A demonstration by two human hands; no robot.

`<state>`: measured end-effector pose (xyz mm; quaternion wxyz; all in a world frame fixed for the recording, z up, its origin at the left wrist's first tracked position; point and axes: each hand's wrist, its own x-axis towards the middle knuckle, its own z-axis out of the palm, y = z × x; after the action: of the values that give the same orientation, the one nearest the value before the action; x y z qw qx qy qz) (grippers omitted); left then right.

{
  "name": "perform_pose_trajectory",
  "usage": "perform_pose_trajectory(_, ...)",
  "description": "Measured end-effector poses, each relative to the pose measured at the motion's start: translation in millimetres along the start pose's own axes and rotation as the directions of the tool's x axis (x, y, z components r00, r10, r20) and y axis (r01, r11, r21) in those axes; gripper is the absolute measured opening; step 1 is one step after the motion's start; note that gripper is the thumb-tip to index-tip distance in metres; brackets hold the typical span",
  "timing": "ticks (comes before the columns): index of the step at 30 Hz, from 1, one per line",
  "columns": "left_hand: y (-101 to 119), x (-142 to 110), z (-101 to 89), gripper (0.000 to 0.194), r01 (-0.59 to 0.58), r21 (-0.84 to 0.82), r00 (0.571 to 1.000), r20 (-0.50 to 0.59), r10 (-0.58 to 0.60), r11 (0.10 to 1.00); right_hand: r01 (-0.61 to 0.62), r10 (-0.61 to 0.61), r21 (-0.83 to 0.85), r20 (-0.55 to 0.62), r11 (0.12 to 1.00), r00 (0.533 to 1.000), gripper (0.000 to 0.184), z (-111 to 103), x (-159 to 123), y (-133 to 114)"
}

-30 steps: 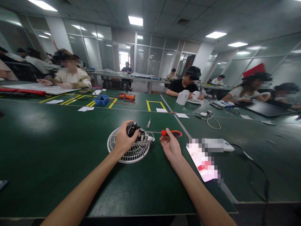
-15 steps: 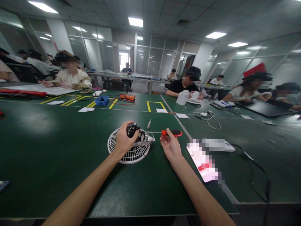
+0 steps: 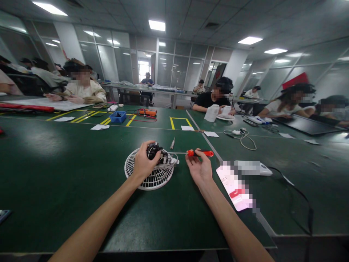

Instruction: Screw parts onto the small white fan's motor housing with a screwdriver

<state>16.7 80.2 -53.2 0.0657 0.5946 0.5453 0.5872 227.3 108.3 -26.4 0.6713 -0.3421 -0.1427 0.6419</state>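
My left hand (image 3: 144,162) is closed around a black fan motor (image 3: 153,150), which sits over a round white fan grille (image 3: 156,181) lying on the green table. Wires and a small white part show at the motor's right side. In my right hand (image 3: 200,165) is a red and black screwdriver (image 3: 201,153), pinched between thumb and fingers. Its shaft points left and its tip meets the motor assembly, though the exact contact spot is hidden. Just behind the motor lies a small clear-handled screwdriver (image 3: 172,143).
A pink-screened phone (image 3: 235,189) and a white device (image 3: 252,167) with a black cable lie to the right. Farther back are a blue bin (image 3: 118,116), an orange meter (image 3: 147,112), paper slips and a coiled grey cable (image 3: 248,140). Several people sit around.
The screwdriver handle has turned in my right hand, showing more red at its end. My right fingers have shifted slightly; my left hand and the motor stay put.
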Motion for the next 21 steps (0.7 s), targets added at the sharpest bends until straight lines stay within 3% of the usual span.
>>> perform_pose_trajectory(14, -0.3, -0.8, 0.5, 0.041, 0.003, 0.015, 1.0, -0.014, -0.003, 1.0, 0.061, -0.064, -0.074, -0.04, 0.995, 0.997, 0.023, -3.2, 4.3, 2.3)
perform_pose_trajectory(21, 0.7, -1.3, 0.7, 0.044, 0.024, 0.016, 1.0, -0.014, -0.024, 1.0, 0.07, -0.073, -0.124, -0.019, 0.99, 0.997, 0.034, -3.8, 3.0, 6.6)
